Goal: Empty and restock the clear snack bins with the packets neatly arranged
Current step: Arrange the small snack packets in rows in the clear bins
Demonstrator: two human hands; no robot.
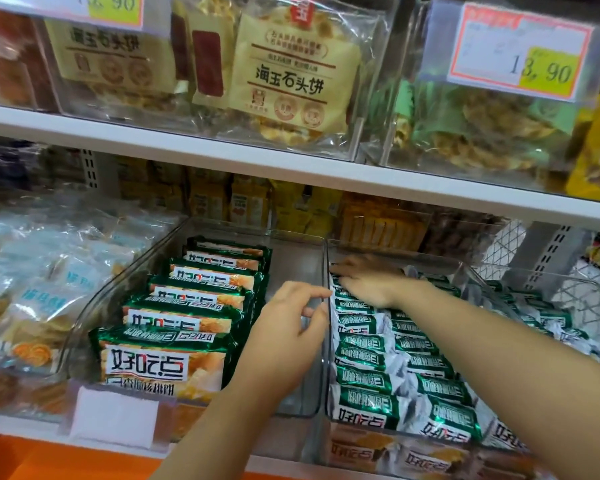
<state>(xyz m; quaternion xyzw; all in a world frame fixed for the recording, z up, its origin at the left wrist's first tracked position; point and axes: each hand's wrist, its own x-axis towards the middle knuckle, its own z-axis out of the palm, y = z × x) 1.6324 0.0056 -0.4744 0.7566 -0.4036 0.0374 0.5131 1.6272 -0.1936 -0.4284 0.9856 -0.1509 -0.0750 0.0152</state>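
My left hand [288, 327] hung over the bare right half of the left clear bin [293, 251], fingers curled, with the forefinger and thumb right at the rim of the wall shared with the next bin; I could not tell whether they pinched that rim or only hovered at it. My right hand [364, 282] reached into the right clear bin [430, 263], released and palm down, its fingers stretched flat toward the back left corner and resting on the silver-and-green packets [368, 375]. It was blurred, so I could not make out the fingertips.

Those packets filled the right bin in overlapping rows from front to back, lying loosely and not quite straight. In the left bin, green-and-orange packets [174, 358] stood in one tidy row along the left side, each leaning on the one behind. A blank white card [115, 422] sat in the holder at that bin's front.

Further left, a bin held pale blue packets [49, 282]. Above the white shelf board [187, 140], more clear bins held beige biscuit packets [291, 74], and one carried a price tag [520, 53] reading 13,90
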